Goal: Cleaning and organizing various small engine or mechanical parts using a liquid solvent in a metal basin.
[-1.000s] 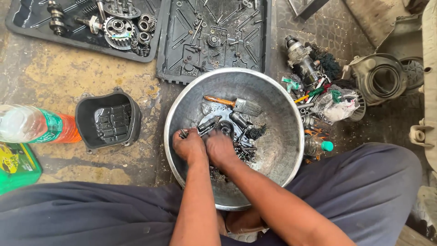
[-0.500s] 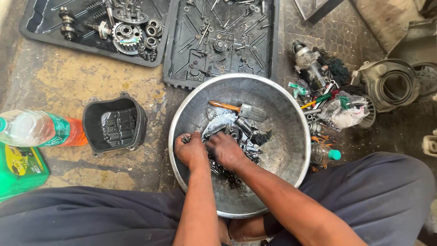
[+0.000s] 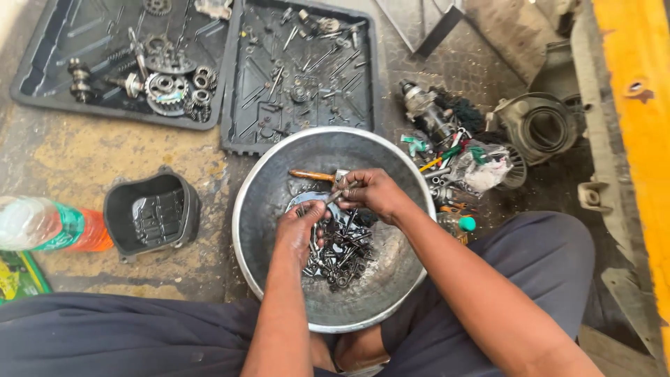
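Observation:
A large metal basin (image 3: pixel 255 202) sits on the floor between my knees, holding a heap of dark oily bolts and small parts (image 3: pixel 342 255) and a brush with an orange handle (image 3: pixel 310 174). Both hands are over the basin. My left hand (image 3: pixel 300 230) is curled around small parts above the heap. My right hand (image 3: pixel 370 192) pinches a long bolt (image 3: pixel 336 196) whose other end meets my left hand's fingers.
Two black plastic trays lie beyond the basin: the left tray (image 3: pixel 42 77) with gears and shafts, the right tray (image 3: pixel 363 84) with bolts. A black engine cover (image 3: pixel 150 213) and a plastic bottle (image 3: pixel 49 223) are at left. Tools, rags and a grey housing (image 3: pixel 537 126) clutter the right.
Both hands have lifted out of the heap of parts. My right hand now holds a bolt up toward my left hand. The camera has shifted closer.

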